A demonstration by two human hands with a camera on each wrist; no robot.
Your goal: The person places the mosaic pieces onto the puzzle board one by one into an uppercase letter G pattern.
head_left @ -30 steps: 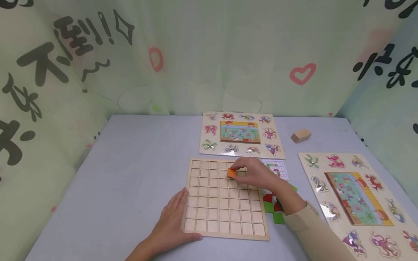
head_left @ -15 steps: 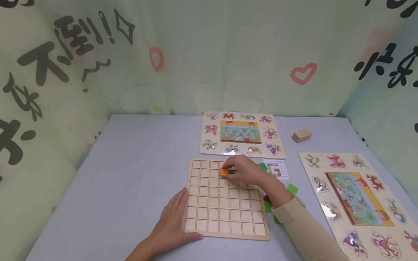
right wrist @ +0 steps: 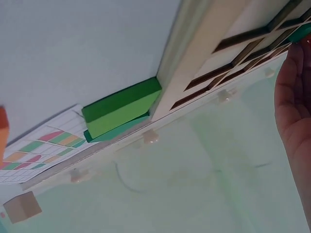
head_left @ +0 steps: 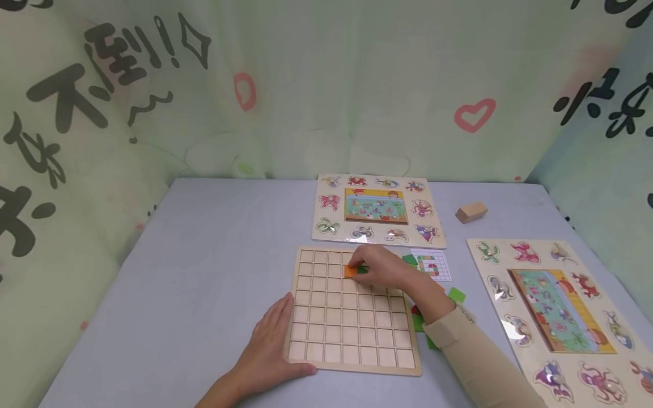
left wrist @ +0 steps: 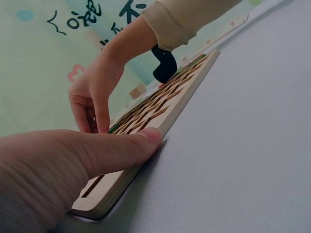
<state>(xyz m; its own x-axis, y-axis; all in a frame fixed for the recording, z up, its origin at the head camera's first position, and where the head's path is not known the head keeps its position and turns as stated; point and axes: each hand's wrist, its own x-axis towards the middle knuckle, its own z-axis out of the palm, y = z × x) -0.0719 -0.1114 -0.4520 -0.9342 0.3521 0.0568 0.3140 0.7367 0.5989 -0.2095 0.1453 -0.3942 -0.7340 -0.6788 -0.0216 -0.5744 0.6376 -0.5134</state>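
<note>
A square wooden grid board lies flat on the table. My left hand rests along its left side with straight fingers, the thumb lying across the rim at the near corner. Over the upper rows my right hand pinches an orange square tile between thumb and fingertips, low at a cell. Just right of it, a green tile shows on the board, partly covered by the fingers. The right wrist view shows only the edge of that hand, with the orange tile hidden.
Green tiles and a printed pattern card lie beyond the board's right edge. More green and red pieces sit partly under the right forearm. Two animal puzzle boards and a wooden block stand around.
My right hand has moved left along the upper row with the orange tile, then lowered it slightly onto a cell. The left hand and board have stayed in place.
</note>
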